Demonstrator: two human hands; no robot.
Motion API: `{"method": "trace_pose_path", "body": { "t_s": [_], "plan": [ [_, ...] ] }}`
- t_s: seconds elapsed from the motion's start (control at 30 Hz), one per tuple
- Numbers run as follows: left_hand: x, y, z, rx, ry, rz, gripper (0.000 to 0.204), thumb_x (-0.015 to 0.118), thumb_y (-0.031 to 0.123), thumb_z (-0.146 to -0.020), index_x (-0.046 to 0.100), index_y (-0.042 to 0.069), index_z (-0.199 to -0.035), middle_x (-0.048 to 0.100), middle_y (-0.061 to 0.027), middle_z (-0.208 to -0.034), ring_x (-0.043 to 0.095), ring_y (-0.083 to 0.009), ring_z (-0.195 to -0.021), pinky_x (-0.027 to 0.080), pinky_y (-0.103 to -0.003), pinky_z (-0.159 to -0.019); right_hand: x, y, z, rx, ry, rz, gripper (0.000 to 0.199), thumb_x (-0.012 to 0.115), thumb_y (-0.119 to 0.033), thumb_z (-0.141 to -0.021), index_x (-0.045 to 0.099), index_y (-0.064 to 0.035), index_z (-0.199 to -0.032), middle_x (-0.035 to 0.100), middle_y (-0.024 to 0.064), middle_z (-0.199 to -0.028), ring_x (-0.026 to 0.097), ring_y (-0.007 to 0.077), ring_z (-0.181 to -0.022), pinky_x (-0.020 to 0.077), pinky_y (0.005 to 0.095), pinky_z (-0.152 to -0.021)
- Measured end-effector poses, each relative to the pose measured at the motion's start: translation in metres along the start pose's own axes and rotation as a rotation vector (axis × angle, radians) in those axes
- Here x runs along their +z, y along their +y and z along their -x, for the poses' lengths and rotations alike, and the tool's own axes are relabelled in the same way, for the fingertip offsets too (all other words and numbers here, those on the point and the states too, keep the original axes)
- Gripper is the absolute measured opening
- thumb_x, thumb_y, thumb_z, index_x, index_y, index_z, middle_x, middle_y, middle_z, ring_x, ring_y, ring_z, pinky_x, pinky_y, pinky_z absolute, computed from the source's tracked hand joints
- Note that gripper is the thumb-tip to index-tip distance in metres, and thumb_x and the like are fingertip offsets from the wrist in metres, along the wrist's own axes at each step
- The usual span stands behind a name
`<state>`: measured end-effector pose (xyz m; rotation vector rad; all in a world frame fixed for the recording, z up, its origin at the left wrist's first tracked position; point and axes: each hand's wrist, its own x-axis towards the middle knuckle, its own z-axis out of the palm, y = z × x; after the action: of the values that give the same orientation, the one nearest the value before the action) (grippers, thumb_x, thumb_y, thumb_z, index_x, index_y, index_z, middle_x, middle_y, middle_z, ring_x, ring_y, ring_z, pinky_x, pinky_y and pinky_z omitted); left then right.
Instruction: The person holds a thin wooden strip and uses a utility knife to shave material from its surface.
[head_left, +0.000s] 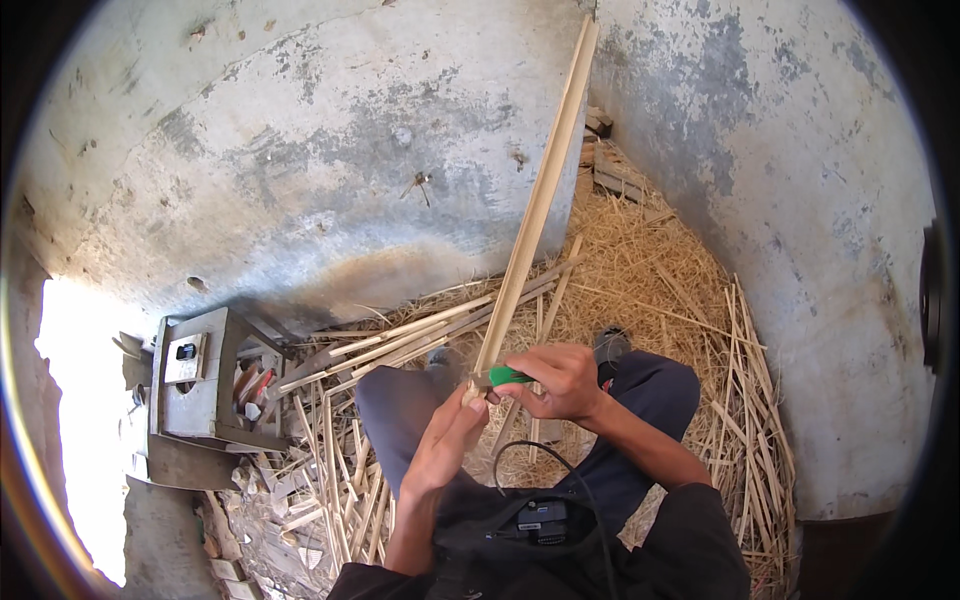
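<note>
A long, pale wooden strip point(535, 215) slants up and away from my lap, its far end reaching high against the wall. Its near end is pinched in the fingers of my left hand point(447, 440). My right hand point(562, 382) is closed round a green-handled tool point(508, 376), which looks like a knife. The tool's short metal end lies across the strip's near end, just beside my left fingertips. Its exact shape is too small to make out, and my right fingers cover part of the handle.
Several wooden strips point(410, 340) lie in a bundle beyond my left knee. More strips point(755, 430) line the right wall. Shavings point(640, 255) cover the floor ahead. A wooden box point(200, 375) stands at left, near a bright opening. A black cable point(545, 447) loops over my lap.
</note>
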<state>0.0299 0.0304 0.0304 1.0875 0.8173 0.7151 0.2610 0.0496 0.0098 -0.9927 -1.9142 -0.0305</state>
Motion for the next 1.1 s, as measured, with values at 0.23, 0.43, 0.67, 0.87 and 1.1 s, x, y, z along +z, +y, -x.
{"method": "trace_pose_path", "body": {
  "t_s": [0.23, 0.43, 0.67, 0.87, 1.1],
  "plan": [
    [-0.001, 0.004, 0.003, -0.002, -0.007, -0.008, 0.028, 0.051, 0.029, -0.115, 0.062, 0.007, -0.128, 0.040, 0.0079, -0.080, 0.033, -0.0039, -0.072, 0.025, -0.024, -0.064, 0.003, 0.000, -0.002, -0.010, 0.015, 0.038, 0.034, 0.087, -0.042, -0.088, 0.080, -0.0104, -0.098, 0.072, 0.0030, -0.074, 0.068, 0.0221, -0.058, 0.0507, 0.0341, -0.052],
    [-0.003, 0.003, 0.003, -0.022, 0.001, -0.010, 0.028, 0.051, 0.032, -0.114, 0.063, 0.008, -0.125, 0.040, 0.0076, -0.080, 0.033, -0.0044, -0.071, 0.025, -0.025, -0.064, 0.002, -0.001, -0.004, -0.009, -0.003, 0.084, 0.034, 0.088, -0.042, -0.088, 0.079, -0.0101, -0.095, 0.070, 0.0026, -0.071, 0.067, 0.0215, -0.057, 0.0500, 0.0340, -0.052],
    [-0.007, -0.001, 0.002, -0.028, -0.013, -0.011, 0.029, 0.052, 0.032, -0.114, 0.063, 0.007, -0.124, 0.040, 0.0076, -0.080, 0.033, -0.0046, -0.071, 0.025, -0.025, -0.064, 0.001, 0.003, -0.005, 0.019, 0.011, 0.089, 0.033, 0.088, -0.040, -0.088, 0.079, -0.0095, -0.095, 0.072, 0.0033, -0.074, 0.068, 0.0218, -0.057, 0.0503, 0.0343, -0.052],
    [-0.006, 0.000, 0.002, -0.045, -0.007, -0.024, 0.029, 0.052, 0.032, -0.114, 0.064, 0.007, -0.124, 0.040, 0.0077, -0.080, 0.034, -0.0050, -0.072, 0.026, -0.025, -0.065, 0.000, 0.006, -0.003, 0.042, 0.020, 0.093, 0.033, 0.089, -0.040, -0.087, 0.079, -0.0093, -0.095, 0.073, 0.0034, -0.075, 0.069, 0.0222, -0.059, 0.0511, 0.0341, -0.053],
    [-0.006, -0.005, 0.004, -0.064, -0.039, -0.029, 0.029, 0.052, 0.031, -0.114, 0.063, 0.008, -0.125, 0.040, 0.0081, -0.080, 0.034, -0.0045, -0.072, 0.026, -0.025, -0.064, -0.006, 0.017, -0.007, 0.077, 0.103, 0.109, 0.031, 0.087, -0.038, -0.090, 0.080, -0.0091, -0.097, 0.079, 0.0067, -0.084, 0.075, 0.0238, -0.067, 0.0574, 0.0339, -0.059]
  ]
}}
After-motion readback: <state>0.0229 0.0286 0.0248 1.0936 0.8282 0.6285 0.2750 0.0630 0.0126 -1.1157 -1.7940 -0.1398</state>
